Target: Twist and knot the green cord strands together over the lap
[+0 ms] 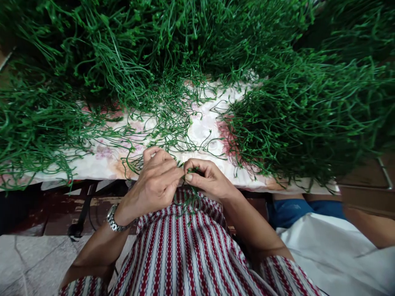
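Observation:
My left hand (159,179), with a metal watch (115,218) on its wrist, is closed with the fingers curled under, at the table's front edge. What it grips is mostly hidden behind the knuckles; a few green stems show at its far side. Close against it, my right hand (208,177) pinches thin green stems (191,199) between thumb and forefinger. Their ends hang down in front of my striped top. Loose stems (175,127) with small forked tips lie on the cloth just beyond both hands.
A flowered cloth (203,123) covers the table. Big heaps of green stems rise at the back (173,37), to the left (40,123) and to the right (302,119). At the right, another person's legs in blue shorts (291,209) are beside a white sheet (333,250).

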A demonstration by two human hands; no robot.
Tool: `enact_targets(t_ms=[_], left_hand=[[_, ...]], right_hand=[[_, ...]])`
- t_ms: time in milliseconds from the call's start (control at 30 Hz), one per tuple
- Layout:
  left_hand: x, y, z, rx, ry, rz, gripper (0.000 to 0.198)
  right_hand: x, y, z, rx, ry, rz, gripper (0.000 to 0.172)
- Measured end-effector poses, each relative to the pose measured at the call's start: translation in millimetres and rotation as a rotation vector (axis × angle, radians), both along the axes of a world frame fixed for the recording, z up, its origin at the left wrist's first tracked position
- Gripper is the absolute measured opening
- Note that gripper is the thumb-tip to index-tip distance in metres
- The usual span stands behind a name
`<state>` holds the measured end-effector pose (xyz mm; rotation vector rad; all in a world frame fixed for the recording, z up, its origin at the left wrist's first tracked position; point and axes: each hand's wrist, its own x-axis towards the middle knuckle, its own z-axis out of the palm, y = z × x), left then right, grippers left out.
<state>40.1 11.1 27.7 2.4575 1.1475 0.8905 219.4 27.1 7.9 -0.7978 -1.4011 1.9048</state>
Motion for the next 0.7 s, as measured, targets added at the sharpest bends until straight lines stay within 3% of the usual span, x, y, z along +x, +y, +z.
enact_targets(t_ms=[200,433,533,700], left_hand=[[-2.3,2.8,8.6,0.013,0.026,-0.171,0.023],[-10.1,14.3,14.7,-0.125,0.044,-0.407,0.026],[-11.3,17.7,11.2,-0.123,-0.01,-0.369,0.024],[-6.6,16.8,7.9,-0.033,-0.013,-0.203,0.02]], right_hand=[[3.7,7.3,-0.8,-0.085,0.028,0.22,0.031],[5.5,16.5,-2.1,-0.067,0.107,0.466,0.033],[7.0,19.3,2.3,-0.038,0.068,0.436,0.035],[8.3,17.8,10.1,0.205,-0.13,0.224,0.038]])
